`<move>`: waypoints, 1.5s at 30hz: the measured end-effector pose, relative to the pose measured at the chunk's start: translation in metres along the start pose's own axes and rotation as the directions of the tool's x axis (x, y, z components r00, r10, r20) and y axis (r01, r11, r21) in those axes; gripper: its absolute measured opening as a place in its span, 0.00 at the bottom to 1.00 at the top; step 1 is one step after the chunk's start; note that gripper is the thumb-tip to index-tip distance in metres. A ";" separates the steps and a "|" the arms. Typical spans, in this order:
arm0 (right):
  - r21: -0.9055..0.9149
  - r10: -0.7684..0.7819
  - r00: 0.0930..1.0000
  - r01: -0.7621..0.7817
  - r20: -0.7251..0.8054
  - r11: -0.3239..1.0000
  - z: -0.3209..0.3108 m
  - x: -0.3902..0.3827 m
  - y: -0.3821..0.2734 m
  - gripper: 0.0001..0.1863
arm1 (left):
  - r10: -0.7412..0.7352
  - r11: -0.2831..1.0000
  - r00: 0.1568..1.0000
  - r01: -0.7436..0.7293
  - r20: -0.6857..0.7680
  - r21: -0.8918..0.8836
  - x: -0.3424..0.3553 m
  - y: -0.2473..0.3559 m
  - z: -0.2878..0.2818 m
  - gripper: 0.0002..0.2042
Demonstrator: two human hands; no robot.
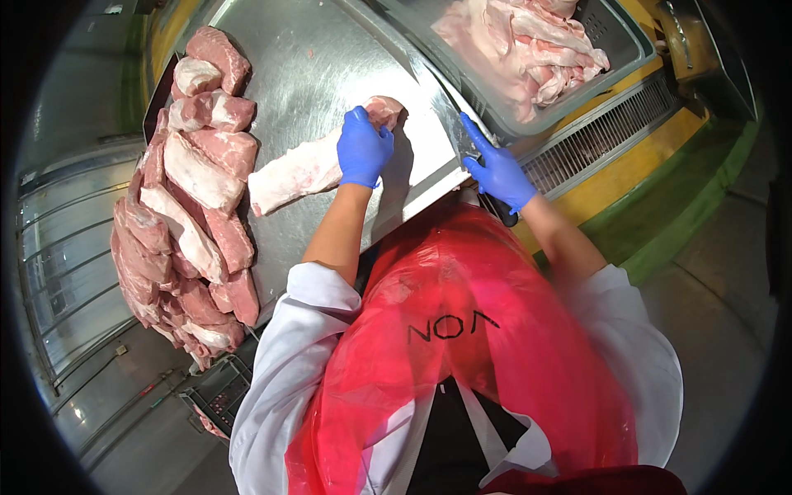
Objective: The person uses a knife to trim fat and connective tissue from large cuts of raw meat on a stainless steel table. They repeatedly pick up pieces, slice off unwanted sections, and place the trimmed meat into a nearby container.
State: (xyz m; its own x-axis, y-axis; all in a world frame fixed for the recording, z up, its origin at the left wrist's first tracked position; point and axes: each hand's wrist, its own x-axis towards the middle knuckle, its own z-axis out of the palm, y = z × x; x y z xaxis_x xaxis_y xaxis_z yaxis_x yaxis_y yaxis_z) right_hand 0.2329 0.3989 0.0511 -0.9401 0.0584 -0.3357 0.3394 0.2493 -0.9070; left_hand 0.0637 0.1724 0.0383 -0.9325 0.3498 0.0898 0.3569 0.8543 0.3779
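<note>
A long piece of pork loin (293,177) with a pale fat side lies on the steel table, its pinkish end to the right. My gloved left hand (364,148) is closed around it near that end. To the right, past the table's edge, my gloved right hand (499,173) grips a knife, with the index finger stretched forward along it. The black end of the knife handle (505,214) shows below the palm. The bright blade runs up and left, beside a plastic tub, and is hard to tell from the metal edges there.
A tall heap of pork pieces (202,169) covers the left side of the steel table (289,70). At the upper right, a grey plastic tub (528,128) holds pale fat trimmings (536,49). A slotted metal grate (606,128) lies beside the tub.
</note>
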 end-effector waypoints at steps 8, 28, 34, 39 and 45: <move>-0.276 -0.171 0.981 0.140 -0.094 0.951 0.033 0.059 -0.008 0.44 | -0.090 0.992 0.994 0.084 0.064 0.088 0.022 -0.008 0.001 0.15; 0.067 -0.112 0.968 0.100 0.223 0.993 0.060 0.100 -0.037 0.42 | 0.057 0.977 0.989 -0.027 0.137 -0.209 0.047 -0.033 -0.052 0.11; 0.182 -0.070 0.923 0.001 0.377 0.983 0.065 0.048 -0.029 0.43 | -0.026 0.954 0.996 0.049 0.082 -0.296 0.057 -0.065 -0.052 0.09; 0.165 -0.017 0.954 -0.034 0.300 0.986 0.090 0.113 -0.046 0.41 | 0.110 0.930 0.965 -0.016 0.236 -0.368 0.064 -0.044 -0.061 0.09; 0.098 -0.221 0.944 0.203 0.245 0.974 0.117 0.060 -0.025 0.45 | -0.116 0.755 0.978 0.199 0.171 -0.625 0.078 -0.084 -0.053 0.02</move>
State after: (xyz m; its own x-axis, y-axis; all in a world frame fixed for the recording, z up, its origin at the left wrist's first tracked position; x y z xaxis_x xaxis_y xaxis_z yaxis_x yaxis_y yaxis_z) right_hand 0.1715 0.2832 0.0244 -0.9548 -0.2372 -0.1789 0.1433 0.1598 -0.9767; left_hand -0.0416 0.1080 0.0621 -0.9443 0.3088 -0.1140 0.0490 0.4744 0.8789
